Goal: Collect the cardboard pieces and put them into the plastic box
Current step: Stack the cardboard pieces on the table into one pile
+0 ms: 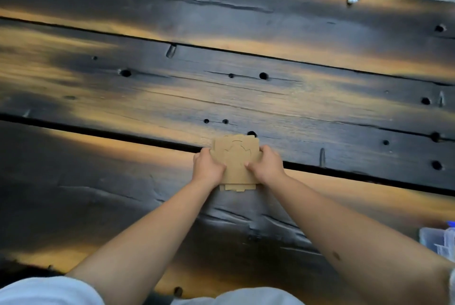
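1. Cardboard pieces (235, 160) lie gathered in a loose stack on the desk (147, 83), straddling a dark gap between two planks, straight ahead of the person and between both hands.
2. Edges are not flush: a few tabs stick out at the near side below the hands, and the far edge looks stepped. If the stack is lifted like this, I judge a lower piece could slide out and drop.
3. The gap under the stack is a hazard. A thin piece pushed sideways could catch on the plank edge or slip into the slot.
4. The box (439, 240) sits well apart, at the right edge of view near the right forearm and only partly seen. The carry is long, so a weak hold could shed pieces on the way.
5. Left hand (208, 165): its grip is half curled, fingers pressed against the left side of the stack, thumb on top.
6. Right hand (267, 165): the grip mirrors it, fingers over the right edge, thumb on the top sheet.
7. Both hands squeeze inward and touch the stack; whether any fingers reach beneath it I cannot tell.
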`<state>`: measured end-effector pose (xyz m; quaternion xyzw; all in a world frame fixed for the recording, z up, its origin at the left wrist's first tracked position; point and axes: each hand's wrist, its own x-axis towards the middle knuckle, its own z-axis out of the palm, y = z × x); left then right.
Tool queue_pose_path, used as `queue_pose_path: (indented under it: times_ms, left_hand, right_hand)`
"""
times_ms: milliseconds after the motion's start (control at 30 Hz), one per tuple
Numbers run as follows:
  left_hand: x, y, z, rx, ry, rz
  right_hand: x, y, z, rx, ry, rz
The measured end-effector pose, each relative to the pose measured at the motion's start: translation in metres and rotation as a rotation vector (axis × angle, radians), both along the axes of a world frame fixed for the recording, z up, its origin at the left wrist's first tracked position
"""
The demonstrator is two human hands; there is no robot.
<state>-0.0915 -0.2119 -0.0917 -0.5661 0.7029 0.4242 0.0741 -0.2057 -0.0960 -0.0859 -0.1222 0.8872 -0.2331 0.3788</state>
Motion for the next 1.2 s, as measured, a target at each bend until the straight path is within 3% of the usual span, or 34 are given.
queue_pose_path:
  times_ms: [267,567,733,1033,1200]
  left_hand:
    - [-0.003,0.003,-0.004,-0.054,-0.03,-0.068]
    - [0.017,0.02,0.007,-0.026,0.122,-0.104]
    - [0.035,0.056,0.024,0.0,0.208,-0.193]
    - [0.053,0.154,0.055,-0.041,0.345,-0.316]
    - [0.073,0.202,0.049,-0.028,0.378,-0.39]
  right_hand:
    - [0.006,-0.003,-0.003,0.115,0.032,0.009]
    - [0.022,0.039,0.006,-0.14,-0.102,-0.08]
    - [0.038,0.089,0.023,-0.263,-0.012,-0.008]
    - [0.064,0.202,0.053,-0.304,0.293,0.007]
    - [0.09,0.259,0.057,-0.325,0.315,-0.021]
